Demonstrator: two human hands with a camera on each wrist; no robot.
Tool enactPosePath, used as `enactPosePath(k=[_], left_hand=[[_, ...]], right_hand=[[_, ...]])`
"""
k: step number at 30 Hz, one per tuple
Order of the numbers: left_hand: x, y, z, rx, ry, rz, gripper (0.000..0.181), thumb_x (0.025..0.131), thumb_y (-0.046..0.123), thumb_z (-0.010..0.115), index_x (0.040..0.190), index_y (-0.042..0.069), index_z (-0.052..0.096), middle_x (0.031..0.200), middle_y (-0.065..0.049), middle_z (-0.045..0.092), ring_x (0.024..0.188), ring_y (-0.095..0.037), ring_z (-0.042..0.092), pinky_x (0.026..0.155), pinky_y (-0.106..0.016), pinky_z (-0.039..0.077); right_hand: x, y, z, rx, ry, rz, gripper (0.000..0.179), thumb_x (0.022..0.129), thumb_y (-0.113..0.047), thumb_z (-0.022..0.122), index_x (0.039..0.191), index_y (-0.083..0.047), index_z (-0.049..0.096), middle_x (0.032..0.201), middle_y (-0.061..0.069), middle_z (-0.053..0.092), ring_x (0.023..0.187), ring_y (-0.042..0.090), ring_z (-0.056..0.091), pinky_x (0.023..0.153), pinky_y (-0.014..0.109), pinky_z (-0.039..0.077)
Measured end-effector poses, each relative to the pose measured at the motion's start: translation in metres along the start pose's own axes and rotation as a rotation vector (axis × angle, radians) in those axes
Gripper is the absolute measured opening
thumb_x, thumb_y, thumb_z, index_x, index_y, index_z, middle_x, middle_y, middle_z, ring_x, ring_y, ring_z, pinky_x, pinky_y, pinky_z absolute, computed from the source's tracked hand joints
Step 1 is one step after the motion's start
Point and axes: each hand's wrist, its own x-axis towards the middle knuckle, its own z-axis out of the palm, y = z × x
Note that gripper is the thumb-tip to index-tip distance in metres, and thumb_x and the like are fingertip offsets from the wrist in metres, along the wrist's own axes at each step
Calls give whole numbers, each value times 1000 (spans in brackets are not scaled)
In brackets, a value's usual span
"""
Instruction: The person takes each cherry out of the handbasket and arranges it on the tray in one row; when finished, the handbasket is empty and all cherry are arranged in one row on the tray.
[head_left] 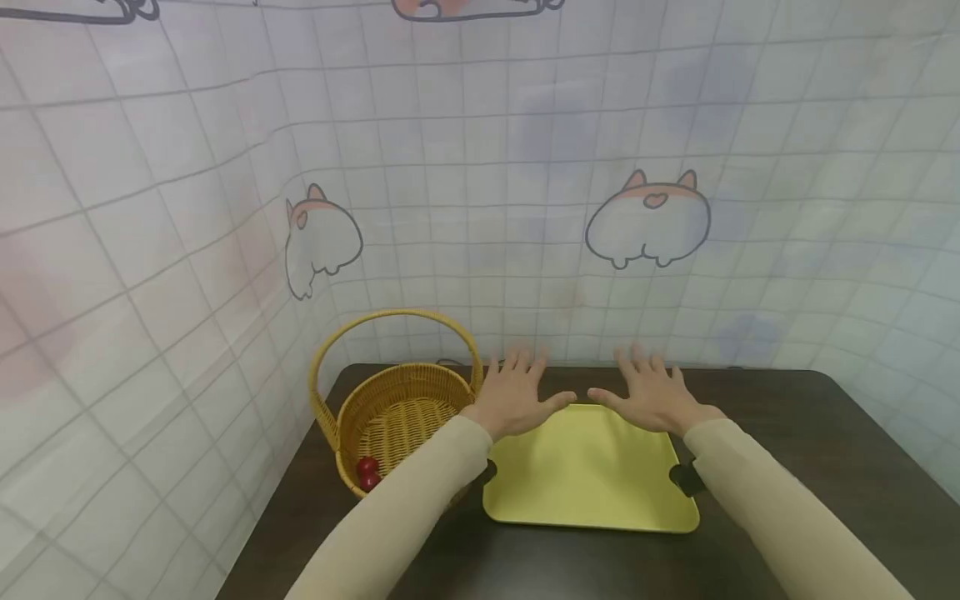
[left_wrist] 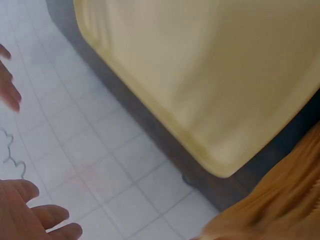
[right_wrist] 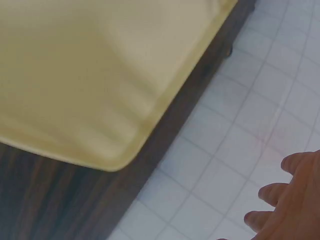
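Both hands reach out over a yellow tray (head_left: 588, 475) on a dark table, thumbs pointing toward each other. My left hand (head_left: 517, 400) has its fingers spread above the tray's far left part, beside the basket; nothing is in it. Over the tray's far right part, my right hand (head_left: 648, 396) is likewise spread and holds nothing. In the left wrist view, fingers (left_wrist: 50, 216) appear at the lower left, apart from the tray (left_wrist: 200, 75). The right wrist view shows fingers (right_wrist: 272, 194) at the lower right, away from the tray (right_wrist: 90, 75).
A wicker basket (head_left: 412, 375) with a tall handle stands left of the tray, partly behind the left sleeve. Two small dark red round things (head_left: 367, 473) lie inside it. The dark table (head_left: 787, 450) meets a gridded cloth (head_left: 480, 208) at its back and left.
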Motion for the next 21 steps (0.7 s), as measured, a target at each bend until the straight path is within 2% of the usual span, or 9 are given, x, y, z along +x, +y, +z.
enactPosePath(k=[5, 9, 12, 15, 17, 21], left_hand=[[-27, 4, 17, -44, -44, 81, 93, 87, 79, 16, 156, 17, 19, 161, -10, 20, 147, -29, 19, 115, -50, 17], [-49, 6, 30, -119, 25, 149, 84, 92, 74, 23, 153, 17, 31, 157, -7, 33, 141, -26, 34, 111, -47, 31], [-67, 2, 33, -198, 116, 173, 68, 97, 63, 34, 146, 17, 44, 150, -5, 43, 132, -24, 47, 102, -44, 42], [-83, -6, 33, -291, 230, 166, 50, 100, 49, 45, 137, 17, 55, 142, -3, 52, 122, -21, 56, 94, -41, 48], [-93, -15, 33, -338, 321, 157, 39, 100, 41, 50, 129, 18, 61, 136, -1, 58, 115, -19, 60, 90, -39, 51], [-109, -37, 30, -493, 508, 111, 25, 99, 28, 56, 119, 18, 67, 125, 1, 64, 104, -13, 64, 85, -36, 52]], right_hand=[[-9, -4, 21, -3, 24, -36, 95, 91, -72, 35, 153, 0, 23, 155, 32, 19, 137, 58, 18, 103, 73, 16], [-17, -10, 40, 38, 84, -88, 90, 91, -70, 41, 151, -3, 31, 154, 27, 28, 136, 54, 28, 104, 67, 24], [-21, -18, 56, 120, 112, -113, 83, 91, -64, 48, 149, -6, 36, 152, 24, 35, 134, 49, 35, 103, 64, 30], [-24, -29, 73, 191, 128, -121, 72, 93, -54, 54, 146, -7, 42, 148, 21, 42, 132, 44, 42, 101, 61, 36], [-26, -37, 83, 220, 141, -126, 63, 94, -46, 58, 142, -7, 48, 145, 19, 47, 130, 41, 45, 100, 59, 38], [-29, -55, 97, 266, 177, -162, 45, 93, -34, 64, 130, -9, 60, 136, 11, 57, 124, 33, 53, 99, 52, 42]])
